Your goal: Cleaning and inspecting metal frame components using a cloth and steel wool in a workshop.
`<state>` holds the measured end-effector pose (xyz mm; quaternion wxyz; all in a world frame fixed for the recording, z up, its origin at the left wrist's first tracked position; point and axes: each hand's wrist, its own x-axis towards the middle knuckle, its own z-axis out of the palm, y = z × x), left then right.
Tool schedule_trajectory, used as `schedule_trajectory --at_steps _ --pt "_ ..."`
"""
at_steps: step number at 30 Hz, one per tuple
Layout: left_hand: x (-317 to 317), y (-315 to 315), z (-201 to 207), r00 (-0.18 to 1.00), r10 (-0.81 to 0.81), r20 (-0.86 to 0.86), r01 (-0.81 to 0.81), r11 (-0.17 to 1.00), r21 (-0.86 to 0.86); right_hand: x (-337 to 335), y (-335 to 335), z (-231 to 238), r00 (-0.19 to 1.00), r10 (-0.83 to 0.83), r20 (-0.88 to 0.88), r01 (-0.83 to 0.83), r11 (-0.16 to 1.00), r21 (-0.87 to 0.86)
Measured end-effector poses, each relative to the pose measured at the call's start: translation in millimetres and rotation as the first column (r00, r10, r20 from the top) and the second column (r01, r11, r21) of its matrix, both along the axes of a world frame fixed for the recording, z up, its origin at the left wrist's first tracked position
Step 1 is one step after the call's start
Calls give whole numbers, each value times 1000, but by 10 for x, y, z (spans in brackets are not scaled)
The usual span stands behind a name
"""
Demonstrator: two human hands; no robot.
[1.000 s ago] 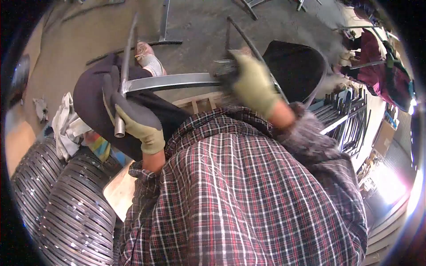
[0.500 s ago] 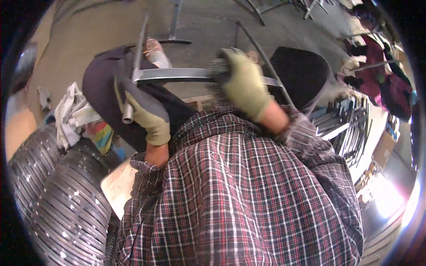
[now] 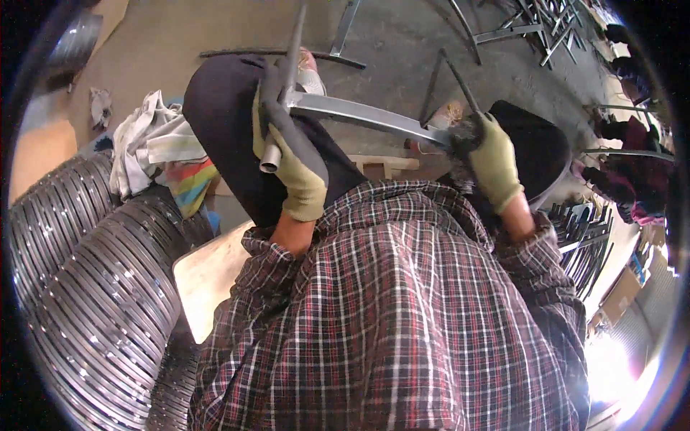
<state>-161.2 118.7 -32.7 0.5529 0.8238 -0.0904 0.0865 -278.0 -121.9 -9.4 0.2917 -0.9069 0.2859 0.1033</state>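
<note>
A grey metal frame lies across my thighs, with two tubes joined by a flat, slightly bowed crossbar (image 3: 366,115). My left hand (image 3: 291,154), in a yellowish work glove with a dark grey palm, is closed round the left tube just below the joint. The tube's open end (image 3: 270,159) sticks out beneath the fingers. At the crossbar's right end, my gloved right hand (image 3: 494,158) presses a dark, fuzzy wad like steel wool (image 3: 463,140) against the metal where it meets the right tube. The fingers partly hide the wad and that joint.
Large stacks of black curved metal strips (image 3: 108,309) stand at the left, with rags (image 3: 154,140) on them. More metal frames (image 3: 510,32) lie on the floor ahead. Dark metal parts (image 3: 586,241) are piled at the right, near another person (image 3: 625,158).
My right hand has slid the wad along the crossbar from its middle to its right end. The frame and my left hand appear farther right, and the frame is tilted down to the right.
</note>
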Motion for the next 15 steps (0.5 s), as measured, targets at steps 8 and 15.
schedule_trajectory --at_steps 8,15 --pt "3 -43 -118 998 15 -66 -24 990 -137 844 1002 59 720 376 584 -436 899 -41" --pt "36 -106 38 996 20 86 -22 999 29 -548 -207 -127 999 25 34 -13 954 -301"
